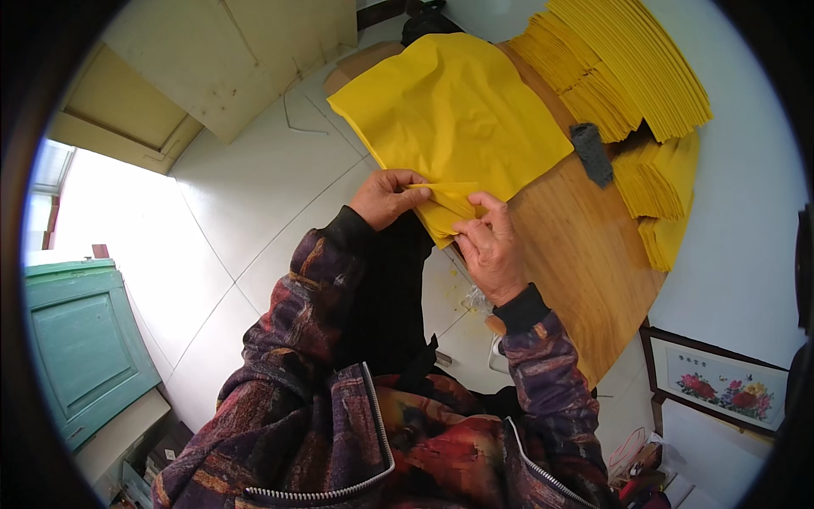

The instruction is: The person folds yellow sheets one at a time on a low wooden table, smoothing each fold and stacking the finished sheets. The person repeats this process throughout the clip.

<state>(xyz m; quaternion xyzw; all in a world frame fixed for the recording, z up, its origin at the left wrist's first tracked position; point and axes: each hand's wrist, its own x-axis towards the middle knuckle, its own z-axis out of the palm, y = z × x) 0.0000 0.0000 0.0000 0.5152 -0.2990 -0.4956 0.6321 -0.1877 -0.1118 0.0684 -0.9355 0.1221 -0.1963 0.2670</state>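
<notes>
A large sheet of yellow fabric [458,110] lies over the wooden table's far left part, and its near corner comes toward me. Thumb and fingers of my left hand [388,198] pinch the folded near edge of this yellow fabric. Just to the right, my right hand [492,248] has its fingertips closed on the same folded part, with several layers showing between the two hands. Whether the folded part is one piece with the large sheet I cannot tell. My forearms, in dark patterned sleeves, come up from below.
The wooden table [585,280] reaches to the right. Tall stacks of folded yellow fabric [627,59] stand at its far right, with a dark grey cloth [591,154] beside them. A framed flower picture [721,383] is at lower right. A green cabinet door [89,339] stands at left.
</notes>
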